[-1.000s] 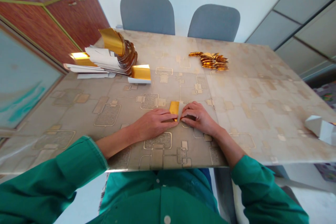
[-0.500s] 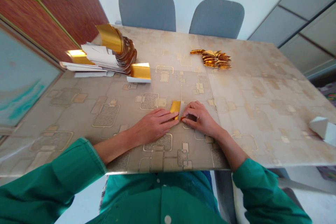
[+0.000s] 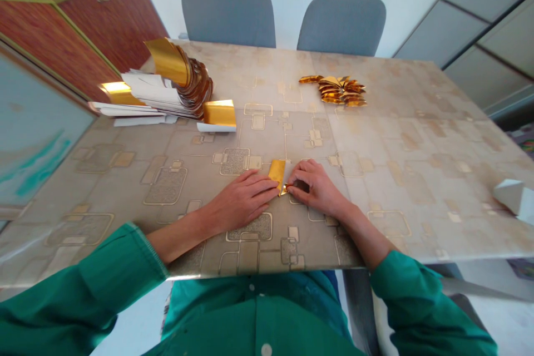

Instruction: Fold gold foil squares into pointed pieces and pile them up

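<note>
A small gold paper piece point(image 3: 277, 171) with a white underside lies on the patterned table point(image 3: 400, 139) just in front of me. My left hand point(image 3: 241, 199) lies flat on the table with its fingertips pressing the paper's left side. My right hand point(image 3: 314, 188) has its fingers curled and pinches the paper's lower right corner against the table. Both green sleeves reach in from the bottom of the view.
A stack of gold-and-white paper strips point(image 3: 167, 89) sits at the back left, with one loose gold strip point(image 3: 218, 115) beside it. A pile of folded gold pieces point(image 3: 339, 90) lies at the back centre. A white object point(image 3: 513, 196) rests at the right edge. Two grey chairs point(image 3: 283, 16) stand behind the table.
Both hands stay on the gold paper; the right fingers have folded its lower corner slightly. The view has shifted a little downward.
</note>
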A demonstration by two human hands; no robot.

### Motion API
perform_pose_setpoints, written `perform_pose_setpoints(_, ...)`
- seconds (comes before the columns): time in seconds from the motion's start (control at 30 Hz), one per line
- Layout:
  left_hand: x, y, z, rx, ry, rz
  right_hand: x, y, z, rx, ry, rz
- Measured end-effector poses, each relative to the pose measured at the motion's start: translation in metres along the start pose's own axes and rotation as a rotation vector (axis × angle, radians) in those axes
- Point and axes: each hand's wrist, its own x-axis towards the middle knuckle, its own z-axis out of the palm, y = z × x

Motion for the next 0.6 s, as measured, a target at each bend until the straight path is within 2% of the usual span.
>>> perform_pose_setpoints(0.33,0.003,0.004,-0.002,0.011,-0.018,-0.003,0.002,-0.009,0.011,-0.110,0.034,0.120)
perform_pose_setpoints(0.6,0.003,0.004,-0.002,-0.007,-0.041,-0.013,0.001,-0.012,0.012,-0.149,0.042,0.136)
